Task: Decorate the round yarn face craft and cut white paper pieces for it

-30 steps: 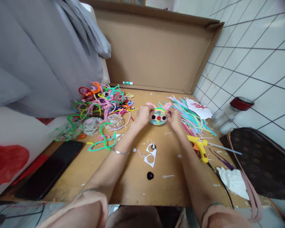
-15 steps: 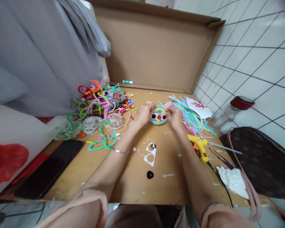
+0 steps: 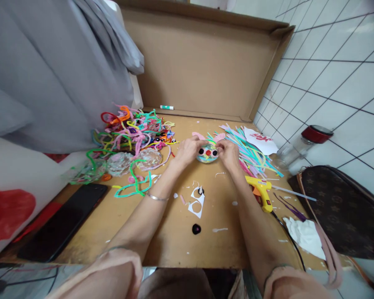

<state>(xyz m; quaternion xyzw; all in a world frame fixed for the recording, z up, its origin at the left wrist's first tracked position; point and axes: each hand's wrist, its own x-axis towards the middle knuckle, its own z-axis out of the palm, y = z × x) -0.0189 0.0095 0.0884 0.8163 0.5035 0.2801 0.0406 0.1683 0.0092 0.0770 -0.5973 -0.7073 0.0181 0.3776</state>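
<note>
A round, multicoloured craft face (image 3: 207, 158) lies on the table between my hands, with black-and-white eyes, a red nose and pink ears (image 3: 218, 137) on top. My left hand (image 3: 188, 150) has its fingers closed on the left upper edge of the face, below the left ear. On the other side, my right hand (image 3: 228, 153) pinches the right edge near the base of the right ear. The fingertips of both hands partly hide these edges. Closer to me lie a white paper scrap with round holes (image 3: 197, 207) and a black fuzzy disc (image 3: 196, 229).
Tangled pipe cleaners (image 3: 134, 128) and clear round craft pieces (image 3: 149, 159) lie left, above a black phone (image 3: 64, 222). To the right are straight pipe cleaners (image 3: 254, 149), a yellow glue gun (image 3: 260, 193) with its cord, a red-lidded bottle (image 3: 299, 147) and a brown bag (image 3: 339, 211).
My left fingers have shifted down slightly from the left ear to the face's upper edge, so more of that ear shows. My right hand has barely moved.
</note>
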